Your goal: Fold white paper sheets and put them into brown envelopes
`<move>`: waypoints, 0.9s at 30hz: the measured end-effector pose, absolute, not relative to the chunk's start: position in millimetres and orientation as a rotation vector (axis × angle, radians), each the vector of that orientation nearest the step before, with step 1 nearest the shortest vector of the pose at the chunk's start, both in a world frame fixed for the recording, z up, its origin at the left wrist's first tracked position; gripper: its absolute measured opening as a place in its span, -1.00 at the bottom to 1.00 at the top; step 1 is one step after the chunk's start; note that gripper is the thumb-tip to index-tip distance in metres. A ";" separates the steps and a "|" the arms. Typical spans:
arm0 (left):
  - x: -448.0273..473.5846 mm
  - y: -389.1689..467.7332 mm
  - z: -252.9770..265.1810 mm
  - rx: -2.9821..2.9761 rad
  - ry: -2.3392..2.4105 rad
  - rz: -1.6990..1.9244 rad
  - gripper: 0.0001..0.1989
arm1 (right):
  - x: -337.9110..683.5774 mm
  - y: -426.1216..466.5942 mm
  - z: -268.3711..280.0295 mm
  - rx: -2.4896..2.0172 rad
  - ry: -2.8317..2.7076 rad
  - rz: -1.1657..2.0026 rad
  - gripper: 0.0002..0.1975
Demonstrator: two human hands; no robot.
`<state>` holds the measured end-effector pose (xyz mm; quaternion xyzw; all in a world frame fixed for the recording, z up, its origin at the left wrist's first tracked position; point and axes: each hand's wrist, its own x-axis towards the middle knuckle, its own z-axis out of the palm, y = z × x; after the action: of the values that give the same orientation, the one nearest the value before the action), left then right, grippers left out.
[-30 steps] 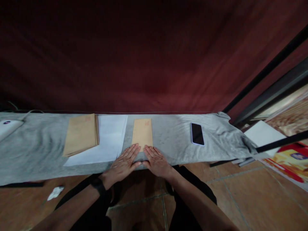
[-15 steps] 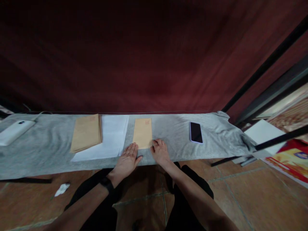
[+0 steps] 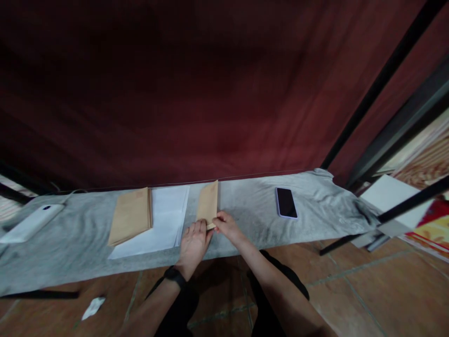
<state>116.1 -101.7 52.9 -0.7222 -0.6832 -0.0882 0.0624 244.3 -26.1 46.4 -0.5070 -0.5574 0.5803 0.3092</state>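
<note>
Both hands meet at the near end of a brown envelope (image 3: pixel 207 204): the right hand (image 3: pixel 225 224) pinches its corner, lifting it; the left hand (image 3: pixel 194 242) lies flat, fingers on the edge. Left of them lie white sheets (image 3: pixel 164 220) and an envelope stack (image 3: pixel 131 215); a phone (image 3: pixel 286 202) lies right, on grey cloth (image 3: pixel 252 206).
</note>
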 end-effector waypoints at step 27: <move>114.7 -107.9 39.2 -1.138 -3.465 -2.593 -0.60 | 261.8 -26.3 37.6 -1.386 -1.290 1.782 -0.88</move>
<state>114.7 -107.9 39.2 -0.1999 -0.6085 -0.4554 -0.6184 261.8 -26.3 37.6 -0.5138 -0.4781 0.6602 0.2674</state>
